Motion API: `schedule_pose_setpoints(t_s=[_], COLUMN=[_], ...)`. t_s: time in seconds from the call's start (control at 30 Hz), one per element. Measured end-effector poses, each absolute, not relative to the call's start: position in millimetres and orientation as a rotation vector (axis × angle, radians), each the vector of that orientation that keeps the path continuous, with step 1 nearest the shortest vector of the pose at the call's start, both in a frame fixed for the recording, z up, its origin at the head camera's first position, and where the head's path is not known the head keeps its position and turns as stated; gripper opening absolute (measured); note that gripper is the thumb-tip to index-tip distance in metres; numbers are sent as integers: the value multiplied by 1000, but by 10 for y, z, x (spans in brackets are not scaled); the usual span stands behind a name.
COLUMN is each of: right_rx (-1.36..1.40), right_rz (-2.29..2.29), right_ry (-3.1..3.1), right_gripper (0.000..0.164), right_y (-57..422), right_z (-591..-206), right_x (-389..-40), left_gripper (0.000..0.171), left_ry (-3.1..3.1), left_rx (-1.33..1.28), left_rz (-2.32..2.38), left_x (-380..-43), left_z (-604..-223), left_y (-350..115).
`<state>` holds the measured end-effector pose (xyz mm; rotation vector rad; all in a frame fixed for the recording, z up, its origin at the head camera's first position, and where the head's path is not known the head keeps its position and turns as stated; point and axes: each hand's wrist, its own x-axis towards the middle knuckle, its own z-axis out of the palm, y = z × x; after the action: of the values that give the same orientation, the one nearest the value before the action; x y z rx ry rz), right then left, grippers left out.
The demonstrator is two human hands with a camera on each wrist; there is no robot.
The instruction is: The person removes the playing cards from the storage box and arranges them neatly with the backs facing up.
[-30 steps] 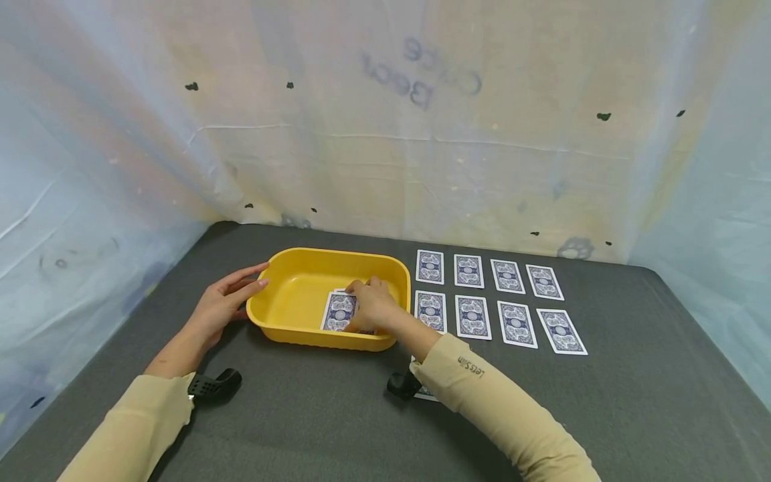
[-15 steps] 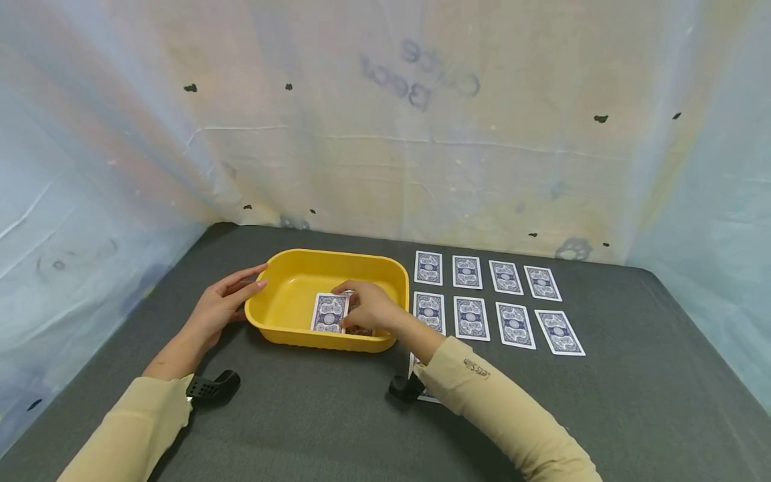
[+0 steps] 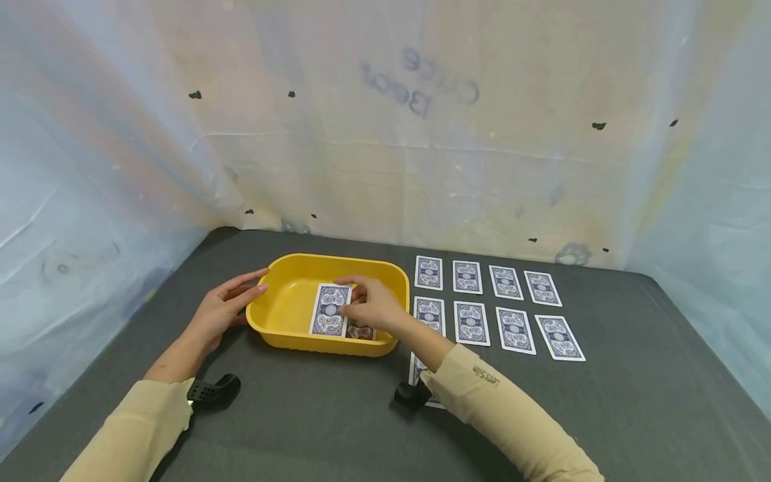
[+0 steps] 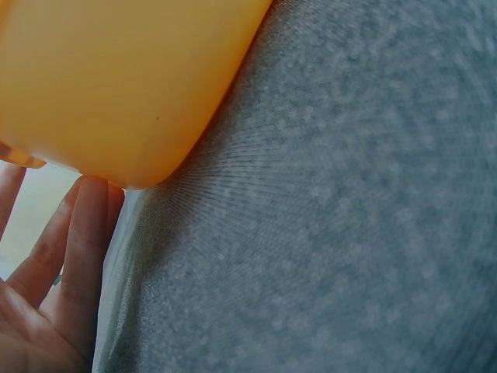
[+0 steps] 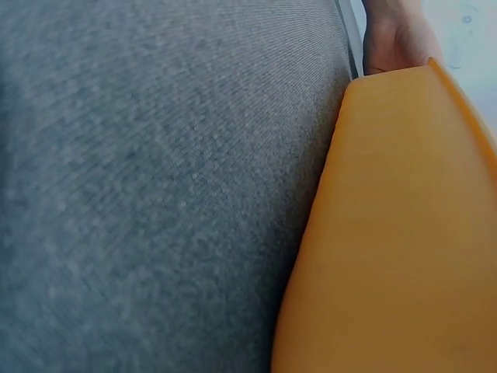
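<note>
My right hand (image 3: 376, 304) is over the right half of a yellow tray (image 3: 283, 340), pinching a blue-backed playing card (image 3: 330, 309) by its right edge between thumb and fingers. Beneath it, at the tray's bottom right, lie more cards (image 3: 360, 330), one showing a dark reddish-brown pattern; the hand partly hides them. At the tray's left end, my left hand (image 3: 219, 308) touches the rim and outer wall. Its fingers (image 4: 85, 241) look fairly straight against the yellow wall in the left wrist view. The right wrist view shows only the tray's outside and part of the left hand.
Right of the tray, blue-backed cards (image 3: 472, 324) lie face down in two rows on the dark grey table (image 3: 313, 422). Another card (image 3: 417, 368) is partly under my right wrist. A pale plastic sheet (image 3: 385, 181) closes off the back and sides.
The blue-backed card has shifted left and lifted slightly in my right hand, uncovering a reddish-brown card beneath. My left hand stays at the tray's edge.
</note>
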<state>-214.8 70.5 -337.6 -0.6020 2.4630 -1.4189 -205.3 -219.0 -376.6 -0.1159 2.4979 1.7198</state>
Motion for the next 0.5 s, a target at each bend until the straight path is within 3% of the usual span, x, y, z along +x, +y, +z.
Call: schedule_pose_setpoints(t_s=[0.5], right_rx=[-525], right_rz=[-1636], right_ry=[2456], right_gripper=[47], right_y=[982], right_z=[-3267], right_x=[-2012], left_gripper=[70], left_ry=[2496], left_rx=[-110], left_rz=[1729], left_x=[-2067], left_z=[-3778], left_y=[-2188])
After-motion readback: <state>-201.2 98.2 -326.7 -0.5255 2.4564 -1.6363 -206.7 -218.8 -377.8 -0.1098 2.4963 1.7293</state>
